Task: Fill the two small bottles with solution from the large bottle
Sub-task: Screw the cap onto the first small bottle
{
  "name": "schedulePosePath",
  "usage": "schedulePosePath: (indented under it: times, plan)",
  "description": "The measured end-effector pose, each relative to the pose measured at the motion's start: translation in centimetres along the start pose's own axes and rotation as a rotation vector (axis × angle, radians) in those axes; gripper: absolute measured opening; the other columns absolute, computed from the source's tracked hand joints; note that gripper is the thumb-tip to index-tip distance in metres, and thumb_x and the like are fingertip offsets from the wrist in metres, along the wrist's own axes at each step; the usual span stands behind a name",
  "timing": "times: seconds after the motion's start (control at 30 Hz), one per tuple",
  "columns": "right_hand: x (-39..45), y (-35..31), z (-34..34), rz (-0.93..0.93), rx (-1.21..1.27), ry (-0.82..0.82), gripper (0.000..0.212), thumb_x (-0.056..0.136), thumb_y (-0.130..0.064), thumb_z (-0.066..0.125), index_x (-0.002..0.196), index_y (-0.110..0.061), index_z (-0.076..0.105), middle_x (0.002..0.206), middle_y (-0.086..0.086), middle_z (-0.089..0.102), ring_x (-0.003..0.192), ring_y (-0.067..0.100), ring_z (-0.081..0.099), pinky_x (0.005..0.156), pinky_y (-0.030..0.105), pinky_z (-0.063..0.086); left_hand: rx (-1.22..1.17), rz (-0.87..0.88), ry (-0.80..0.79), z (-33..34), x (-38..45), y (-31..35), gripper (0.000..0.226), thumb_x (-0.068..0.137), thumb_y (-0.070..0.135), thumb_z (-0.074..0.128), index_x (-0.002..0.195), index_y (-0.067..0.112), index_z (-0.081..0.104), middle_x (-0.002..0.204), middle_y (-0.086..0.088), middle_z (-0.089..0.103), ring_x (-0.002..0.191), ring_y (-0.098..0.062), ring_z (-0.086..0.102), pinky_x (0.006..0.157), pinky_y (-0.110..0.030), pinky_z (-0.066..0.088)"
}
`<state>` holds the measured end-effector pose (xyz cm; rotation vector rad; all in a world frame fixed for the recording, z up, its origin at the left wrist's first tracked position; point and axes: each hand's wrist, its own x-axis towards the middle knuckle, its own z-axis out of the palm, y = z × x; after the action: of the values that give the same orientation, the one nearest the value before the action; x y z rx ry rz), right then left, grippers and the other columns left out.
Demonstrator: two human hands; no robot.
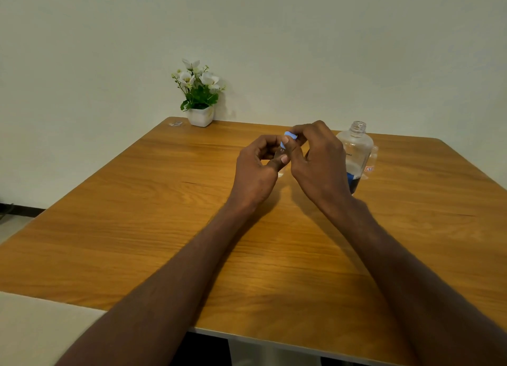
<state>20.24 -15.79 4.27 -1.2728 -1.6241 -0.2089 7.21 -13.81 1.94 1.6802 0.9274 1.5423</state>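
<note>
Working over one square wooden table (137,228), I count one large clear plastic bottle (356,151), uncapped, standing far right just behind my right hand (318,168). One potted white-flower plant (199,91) sits at the far left edge. My left hand (255,170) curls around one small clear bottle (280,153); my right fingers pinch its one blue cap (290,135). A second small clear container (373,157) shows just right of the large bottle.
</note>
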Motion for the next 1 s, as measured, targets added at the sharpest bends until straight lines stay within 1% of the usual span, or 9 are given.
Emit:
schedulePosePath:
  times: [0.07, 0.2, 0.33, 0.43, 0.5, 0.6, 0.63, 0.83, 1.0]
  plan:
    - [0.08, 0.05, -0.10, 0.027, 0.004, -0.006, 0.026, 0.103, -0.035, 0.064, 0.116, -0.012, 0.068, 0.107, 0.002, 0.065, 0.088, 0.003, 0.053, 0.072, 0.010, 0.036, -0.011, 0.001, -0.003, -0.05, -0.01, 0.10, 0.032, 0.090, 0.002, 0.073, 0.120, 0.013, 0.071, 0.102, 0.004, 0.073, 0.097, -0.010, 0.068, 0.090, -0.032, 0.058]
    - [-0.06, -0.21, -0.06, -0.048, 0.019, -0.011, 0.029, 0.104, -0.032, 0.062, 0.123, -0.011, 0.068, 0.114, 0.003, 0.065, 0.089, 0.003, 0.054, 0.072, 0.021, 0.048, -0.024, 0.021, -0.017, -0.51, 0.13, 0.32, 0.028, 0.092, 0.002, 0.072, 0.118, 0.012, 0.071, 0.100, 0.007, 0.072, 0.094, -0.004, 0.068, 0.079, -0.026, 0.056]
    - [0.11, -0.33, -0.09, -0.005, 0.026, 0.021, 0.028, 0.101, -0.035, 0.067, 0.117, -0.011, 0.068, 0.111, 0.003, 0.063, 0.088, 0.004, 0.055, 0.070, 0.012, 0.043, -0.032, 0.022, -0.037, -0.59, 0.08, 0.50, 0.027, 0.092, 0.001, 0.071, 0.117, 0.011, 0.070, 0.099, 0.007, 0.071, 0.094, -0.005, 0.067, 0.077, -0.023, 0.054]
    - [0.00, -0.42, -0.11, -0.025, 0.044, 0.011, 0.031, 0.103, -0.034, 0.064, 0.126, -0.013, 0.066, 0.118, 0.002, 0.062, 0.091, 0.003, 0.056, 0.074, 0.019, 0.051, -0.042, 0.025, -0.042, -0.64, 0.08, 0.53, 0.027, 0.092, 0.001, 0.071, 0.115, 0.014, 0.069, 0.099, 0.007, 0.071, 0.094, -0.005, 0.067, 0.073, -0.022, 0.053]
    - [-0.04, -0.45, -0.06, -0.039, 0.031, 0.025, 0.026, 0.104, -0.029, 0.063, 0.122, -0.011, 0.069, 0.116, 0.005, 0.064, 0.094, 0.006, 0.057, 0.075, 0.022, 0.053, -0.044, 0.031, -0.046, -0.60, 0.03, 0.50, 0.028, 0.091, -0.002, 0.071, 0.115, 0.012, 0.070, 0.101, 0.005, 0.072, 0.094, -0.005, 0.067, 0.077, -0.022, 0.054]
    - [-0.13, -0.56, 0.09, -0.005, 0.034, 0.036, 0.021, 0.102, -0.022, 0.066, 0.118, -0.008, 0.070, 0.113, 0.007, 0.065, 0.095, 0.006, 0.055, 0.076, 0.007, 0.040, -0.036, 0.023, -0.054, -0.62, -0.08, 0.51, 0.030, 0.091, 0.000, 0.071, 0.119, 0.010, 0.071, 0.101, 0.005, 0.073, 0.096, -0.005, 0.068, 0.074, -0.021, 0.053]
    - [-0.15, -0.57, 0.12, 0.007, 0.043, 0.034, 0.021, 0.101, -0.021, 0.066, 0.117, -0.008, 0.070, 0.113, 0.008, 0.066, 0.095, 0.006, 0.055, 0.076, 0.006, 0.039, -0.034, 0.020, -0.057, -0.64, -0.06, 0.49, 0.031, 0.090, 0.001, 0.072, 0.120, 0.010, 0.071, 0.101, 0.005, 0.073, 0.095, -0.005, 0.069, 0.073, -0.020, 0.052]
    - [0.11, -0.46, 0.01, 0.017, 0.101, -0.024, 0.026, 0.098, -0.021, 0.071, 0.122, -0.011, 0.073, 0.112, 0.006, 0.068, 0.096, 0.010, 0.060, 0.078, 0.025, 0.052, -0.078, -0.011, -0.035, -0.73, -0.07, 0.31, 0.025, 0.086, -0.004, 0.074, 0.109, 0.006, 0.075, 0.099, -0.005, 0.077, 0.090, -0.012, 0.072, 0.065, -0.018, 0.052]
    - [-0.37, -0.62, -0.04, 0.073, 0.033, -0.013, 0.025, 0.091, -0.016, 0.079, 0.115, -0.009, 0.076, 0.109, 0.006, 0.073, 0.093, 0.016, 0.063, 0.077, 0.025, 0.047, -0.065, -0.044, -0.050, -0.68, -0.42, 0.24, 0.022, 0.085, -0.009, 0.071, 0.105, 0.002, 0.073, 0.089, -0.005, 0.078, 0.078, -0.010, 0.073, 0.063, -0.022, 0.054]
